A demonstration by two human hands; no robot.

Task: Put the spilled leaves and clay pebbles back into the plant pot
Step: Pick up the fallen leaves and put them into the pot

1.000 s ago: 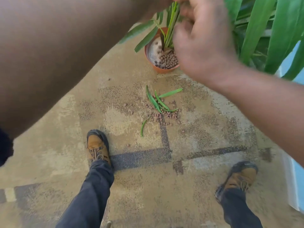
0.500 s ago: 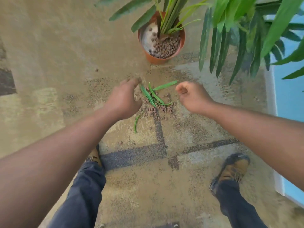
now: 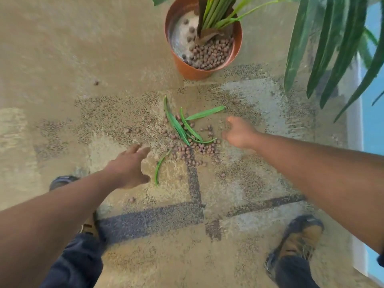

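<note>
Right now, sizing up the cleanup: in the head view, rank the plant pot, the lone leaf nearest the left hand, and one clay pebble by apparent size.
1. plant pot
2. lone leaf
3. clay pebble

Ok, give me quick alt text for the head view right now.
Both hands reach toward spilled green leaves and clay pebbles on the carpet, holding nothing: left hand open, right hand loosely curled. The terracotta plant pot stands upright just beyond.

Bare forearms, dk trousers (image 3: 79,265), tan boots (image 3: 299,242).
</note>
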